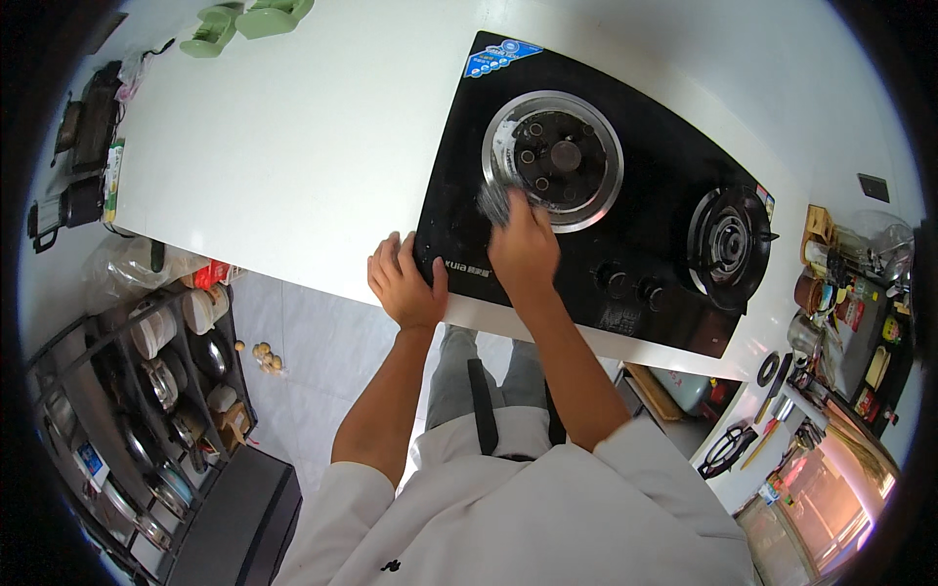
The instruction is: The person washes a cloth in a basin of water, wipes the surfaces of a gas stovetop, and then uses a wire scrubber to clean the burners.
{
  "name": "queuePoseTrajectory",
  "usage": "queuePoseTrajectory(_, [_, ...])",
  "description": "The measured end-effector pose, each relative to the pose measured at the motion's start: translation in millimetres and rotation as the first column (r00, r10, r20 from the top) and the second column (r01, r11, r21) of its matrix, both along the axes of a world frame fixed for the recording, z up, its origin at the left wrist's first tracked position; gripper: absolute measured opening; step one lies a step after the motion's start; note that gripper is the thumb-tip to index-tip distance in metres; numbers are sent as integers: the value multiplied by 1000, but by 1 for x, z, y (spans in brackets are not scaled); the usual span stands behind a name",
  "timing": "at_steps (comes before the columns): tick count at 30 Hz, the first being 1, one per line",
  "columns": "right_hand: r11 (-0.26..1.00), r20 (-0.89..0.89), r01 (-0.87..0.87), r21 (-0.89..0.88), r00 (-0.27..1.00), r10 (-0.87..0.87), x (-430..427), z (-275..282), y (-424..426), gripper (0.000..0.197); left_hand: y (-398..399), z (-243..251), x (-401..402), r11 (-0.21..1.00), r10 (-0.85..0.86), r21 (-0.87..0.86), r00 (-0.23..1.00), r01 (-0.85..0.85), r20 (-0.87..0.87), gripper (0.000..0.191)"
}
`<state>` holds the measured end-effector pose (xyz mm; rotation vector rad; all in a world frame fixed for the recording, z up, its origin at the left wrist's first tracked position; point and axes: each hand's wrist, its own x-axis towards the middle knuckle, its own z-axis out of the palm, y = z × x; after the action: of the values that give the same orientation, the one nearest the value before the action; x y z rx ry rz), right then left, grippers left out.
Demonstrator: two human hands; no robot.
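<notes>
My right hand point(524, 245) holds a grey scouring pad, seemingly steel wool point(495, 204), against the lower left edge of the left burner's metal ring point(612, 192). Both the hand and the pad are slightly blurred. Whitish residue shows on the left part of the ring's inside. My left hand point(407, 282) rests with spread fingers on the front left corner of the black glass gas cooktop point(458, 183), partly on the white countertop point(293, 146). It holds nothing. The left burner has no pan support on it.
The right burner point(729, 245) carries a black pan support. Two control knobs point(615, 282) sit between the burners near the front. Green plastic holders point(212, 33) stand at the counter's far left. A rack of pots point(95, 351) is at the lower left; utensils and jars line the right.
</notes>
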<state>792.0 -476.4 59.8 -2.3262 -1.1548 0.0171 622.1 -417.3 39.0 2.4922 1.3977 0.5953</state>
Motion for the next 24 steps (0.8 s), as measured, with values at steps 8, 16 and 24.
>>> queuePoseTrajectory(8, [998, 30, 12, 54, 999, -13, -5, -5, 7, 56, -2, 5, 7, 1000, -7, 1, 999, 7, 33, 53])
queuePoseTrajectory(16, [992, 26, -122, 24, 992, 122, 14, -2, -18, 60, 0, 1, -1, 1000, -1, -6, 1000, 1, -11, 54])
queuePoseTrajectory(24, [966, 4, 52, -253, 999, -53, 109, 14, -88, 57, -2, 3, 4, 1000, -10, 5, 1000, 10, 3, 52])
